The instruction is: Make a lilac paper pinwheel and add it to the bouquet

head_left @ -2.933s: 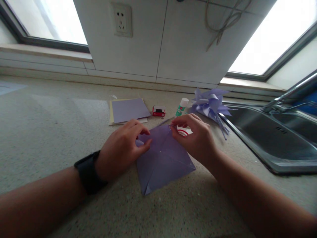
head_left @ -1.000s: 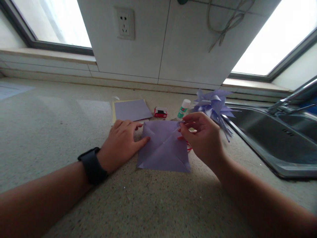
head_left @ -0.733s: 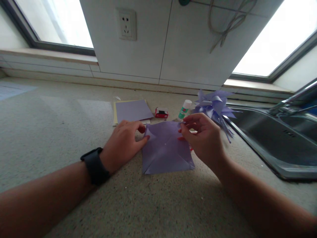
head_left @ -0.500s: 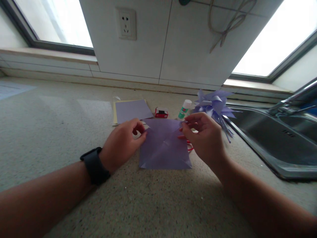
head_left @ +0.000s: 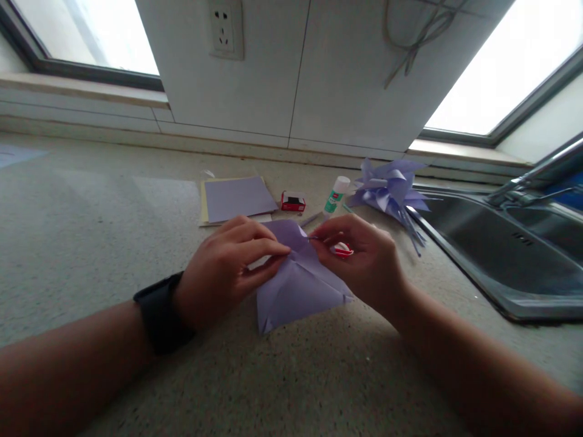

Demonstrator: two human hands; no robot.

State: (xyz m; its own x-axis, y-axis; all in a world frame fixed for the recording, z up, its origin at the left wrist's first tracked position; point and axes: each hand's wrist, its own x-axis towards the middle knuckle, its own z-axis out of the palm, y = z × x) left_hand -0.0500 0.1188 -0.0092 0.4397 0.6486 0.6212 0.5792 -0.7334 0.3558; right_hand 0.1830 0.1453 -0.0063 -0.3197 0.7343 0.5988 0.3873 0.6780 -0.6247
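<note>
Forearms (head_left: 91, 337) angled inward; left hand (head_left: 228, 267) palm down, fingers (head_left: 266, 247) converging; right hand (head_left: 364, 252) pinching.

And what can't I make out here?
In the head view:
Held purple paper: partly hidden by the left hand.
Red thing: partly covered by the right hand.
Sheet: cut off by the picture's left edge.
Sink: cut off by the right edge.
Glue stick: lettering too small and blurred.

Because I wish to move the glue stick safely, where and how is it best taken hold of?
Probably pinch the glue stick around its green-labelled barrel, below the white cap, which might pull off. Come from above and the left: it appears roughly upright, the right hand is just in front, and purple pinwheels crowd its right side.
</note>
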